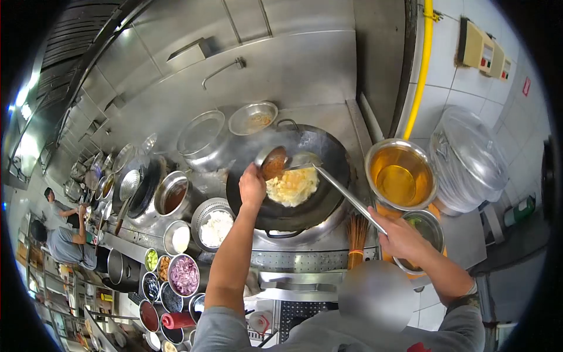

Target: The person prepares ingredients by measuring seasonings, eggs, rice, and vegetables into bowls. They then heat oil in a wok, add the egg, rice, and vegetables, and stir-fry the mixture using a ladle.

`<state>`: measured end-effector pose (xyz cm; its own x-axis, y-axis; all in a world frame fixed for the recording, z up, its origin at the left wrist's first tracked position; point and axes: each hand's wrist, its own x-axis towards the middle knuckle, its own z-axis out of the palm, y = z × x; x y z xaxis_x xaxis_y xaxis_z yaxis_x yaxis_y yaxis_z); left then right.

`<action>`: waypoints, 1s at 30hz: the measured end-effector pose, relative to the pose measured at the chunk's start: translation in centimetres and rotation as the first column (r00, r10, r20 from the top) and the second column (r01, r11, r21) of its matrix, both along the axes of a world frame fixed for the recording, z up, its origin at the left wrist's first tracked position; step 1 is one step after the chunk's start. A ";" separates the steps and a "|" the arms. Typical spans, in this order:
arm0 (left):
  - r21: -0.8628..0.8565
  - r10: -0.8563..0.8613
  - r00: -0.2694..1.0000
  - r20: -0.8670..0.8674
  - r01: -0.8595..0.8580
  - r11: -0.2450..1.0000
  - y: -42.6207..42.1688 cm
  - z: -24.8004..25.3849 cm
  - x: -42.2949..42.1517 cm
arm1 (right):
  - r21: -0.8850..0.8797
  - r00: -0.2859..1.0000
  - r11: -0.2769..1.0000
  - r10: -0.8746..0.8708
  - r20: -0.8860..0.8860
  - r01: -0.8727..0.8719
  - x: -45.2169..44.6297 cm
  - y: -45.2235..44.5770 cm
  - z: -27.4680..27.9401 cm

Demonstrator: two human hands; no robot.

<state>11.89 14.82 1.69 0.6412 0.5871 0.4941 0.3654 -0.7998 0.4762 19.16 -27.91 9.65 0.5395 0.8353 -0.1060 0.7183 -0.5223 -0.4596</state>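
Where the big dark wok (287, 216) sits on the steel cooktop (334, 117), you've got a loose, lumpy patch of pale yellow food (293, 186) lying around the middle of it, kinda soft and shiny, with whiter bits near the lower edge and a browner streak up top. Right above its upper left side is a small metal bowl (273, 163), tipped well over so the opening faces the wok, and there's reddish-brown, grainy-looking stuff inside. The ladle (302, 159) has its metal head just beside that bowl, over the food; can't really tell if the two are touching. As for the hands, the left one (253, 186) is reaching up and forward, forearm almost straight out, fingers clamped on the near side of the small bowl. The right one (400, 234) comes in from the lower right, arm bent and angled inward, grip closed around the far end of the long handle, which runs diagonally up and left over the wok's rim. Close by on the right there's a wide metal bowl of golden liquid (400, 176), a bundled brush (356, 242) stands near the wok's lower right, and a perforated pot of white food (215, 229) is at its lower left.
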 end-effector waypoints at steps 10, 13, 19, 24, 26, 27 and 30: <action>0.079 0.134 0.988 0.076 -0.140 0.987 1.1 -1.1 0.4 | 0.068 0.999 0.997 0.040 -0.025 -0.039 1.9 1.6 -0.1; 0.070 0.153 0.988 0.006 -0.153 0.986 0.7 -2.4 -0.8 | 0.112 0.998 0.992 0.065 -0.026 -0.062 1.9 3.0 -0.7; -0.772 0.428 0.655 0.623 0.423 0.475 5.5 -4.6 -11.8 | 0.207 0.620 0.960 0.046 -0.783 0.190 2.5 5.2 -4.0; -0.691 0.678 0.281 0.679 0.558 0.460 -4.0 3.6 -33.5 | 0.104 0.765 0.934 -0.211 -0.608 0.340 -3.9 6.4 -0.4; -0.683 0.705 0.140 0.695 0.434 0.588 -9.5 5.4 -45.6 | 0.139 0.717 0.932 -0.157 -0.679 0.335 -2.4 6.3 -1.9; -0.707 0.727 0.081 0.682 0.329 0.627 -11.6 4.9 -51.4 | 0.162 0.648 0.925 -0.109 -0.754 0.344 -1.3 6.8 -2.6; -0.799 0.787 -0.139 0.601 -0.074 0.597 -20.6 2.3 -68.4 | 0.075 0.662 0.962 -0.122 -0.740 0.261 1.0 8.6 -4.4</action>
